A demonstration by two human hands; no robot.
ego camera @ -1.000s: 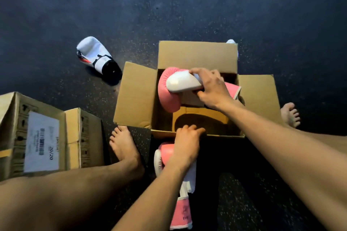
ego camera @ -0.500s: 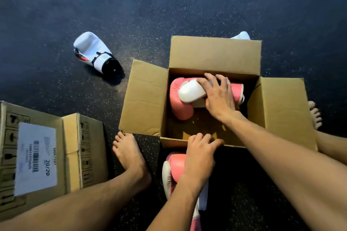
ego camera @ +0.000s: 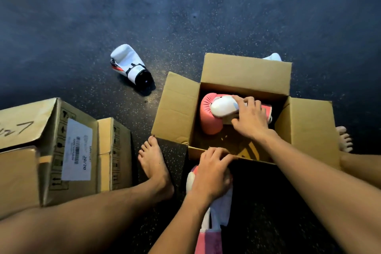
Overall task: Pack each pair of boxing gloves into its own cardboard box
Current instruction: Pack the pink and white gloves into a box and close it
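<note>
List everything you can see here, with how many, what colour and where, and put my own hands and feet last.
open cardboard box: 1, brown, centre right on the floor, flaps out
pink and white glove: 1, lying inside the open box
second pink and white glove: 1, on the floor in front of the box
white and black glove: 1, on the floor left of the box
white object: 1, behind the box, mostly hidden
closed cartons: 2, brown, far left, one labelled
floor: dark, speckled
right hand: on the glove in the box
left hand: on the floor glove
feet: 2, bare, either side of the box

A white glove shows only its tip behind the open box.
</note>
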